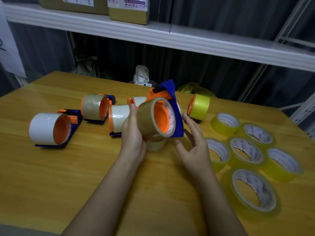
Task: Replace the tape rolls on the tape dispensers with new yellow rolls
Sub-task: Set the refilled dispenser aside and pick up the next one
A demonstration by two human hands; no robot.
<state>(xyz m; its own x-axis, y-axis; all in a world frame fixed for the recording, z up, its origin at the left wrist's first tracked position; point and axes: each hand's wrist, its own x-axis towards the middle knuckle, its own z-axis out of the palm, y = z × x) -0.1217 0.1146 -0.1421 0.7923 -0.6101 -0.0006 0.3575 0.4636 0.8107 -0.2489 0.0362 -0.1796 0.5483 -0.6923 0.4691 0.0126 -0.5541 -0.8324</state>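
While the left hand (pixel 134 132) grips a brown roll (pixel 150 120) mounted on an orange-and-blue dispenser (pixel 167 99), lifting it above the wooden table (pixel 76 167), the right hand (pixel 194 142) hangs just beside it with fingers spread and relaxed, holding nothing. Print runs round the brown roll's cardboard core, blue and red, too small to read. Under the lifted dispenser a pale roll (pixel 156 145) lies flat on the table. Four more dispensers sit behind and to the left: one with a white roll (pixel 44 128) at far left, one with a tan roll (pixel 92 107) behind it, one with a whitish roll (pixel 119 116) touching the left hand's back, and a smaller one (pixel 137 100) partly hidden behind the brown roll. To the right of the lifted dispenser, a sixth dispenser (pixel 198 107) already carries a yellow roll. Six loose yellow rolls (pixel 245 150) lie flat in a cluster at the table's right side, several touching; their white cores bear repeated blue print, blurred past reading. Beyond the table's far edge a crumpled white bag (pixel 141 74) and a yellow bag (pixel 192 89) show. On the white shelf (pixel 153 34) above stand two cardboard boxes (pixel 127 12), each with a white label; the right one's label has a purple band of symbols and lines of text that cannot be made out. What the boxes hold cannot be told.
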